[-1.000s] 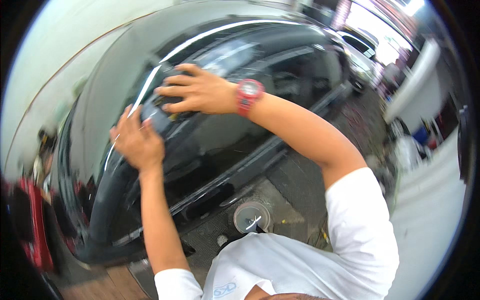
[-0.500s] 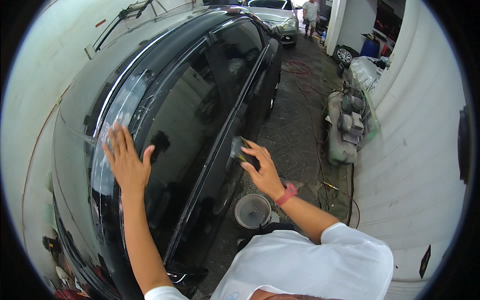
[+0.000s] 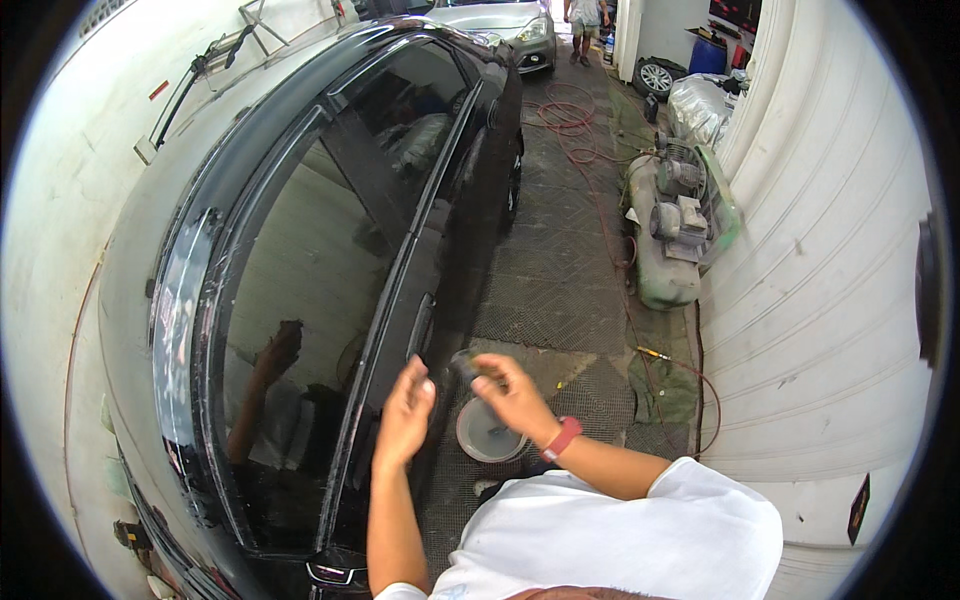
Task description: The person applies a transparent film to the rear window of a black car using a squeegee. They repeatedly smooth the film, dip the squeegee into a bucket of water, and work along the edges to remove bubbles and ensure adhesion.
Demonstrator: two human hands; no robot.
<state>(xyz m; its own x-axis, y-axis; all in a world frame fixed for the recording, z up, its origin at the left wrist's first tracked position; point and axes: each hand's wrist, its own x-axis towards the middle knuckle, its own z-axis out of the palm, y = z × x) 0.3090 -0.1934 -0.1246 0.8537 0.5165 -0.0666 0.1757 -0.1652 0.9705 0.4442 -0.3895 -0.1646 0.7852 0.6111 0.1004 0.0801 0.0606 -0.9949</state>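
My right hand (image 3: 515, 398), with a red band on its wrist, is closed on a small dark sanding block (image 3: 464, 364), blurred by motion, above a round bucket (image 3: 490, 430) of greyish liquid. Close by on the left, my left hand (image 3: 402, 412) is raised beside the black car's door, its fingers loosely stretched and nothing visible in them. The car (image 3: 400, 310) fills the left side. Along its roof edge runs a scuffed, whitish patch (image 3: 178, 320). The side window mirrors an arm.
A green-grey air compressor (image 3: 665, 235) stands by the white wall on the right. Red hose (image 3: 570, 115) lies coiled on the dark matting. Farther back are a silver car (image 3: 520, 35), a loose wheel (image 3: 655, 77) and a person (image 3: 583, 25) standing.
My left hand has come off the whitish roof edge and moved right, near my right hand. The right hand has lowered slightly, still gripping the sanding block. The view has shifted.
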